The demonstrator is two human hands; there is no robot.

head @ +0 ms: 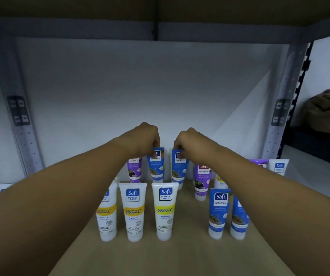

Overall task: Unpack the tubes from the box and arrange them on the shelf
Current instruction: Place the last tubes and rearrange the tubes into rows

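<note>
Both hands reach to the back row of the shelf [190, 255]. The left hand [144, 138] pinches the crimped top of one blue Safi Naturals tube [157, 168], the right hand [188, 142] another [178, 168], probably steadying them cap-down, labels forward. No box is visible.

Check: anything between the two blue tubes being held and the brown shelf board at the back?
Nothing visible. The left hand and right hand each pinch a blue plastic tube standing in the back row on the brown shelf board.
</note>
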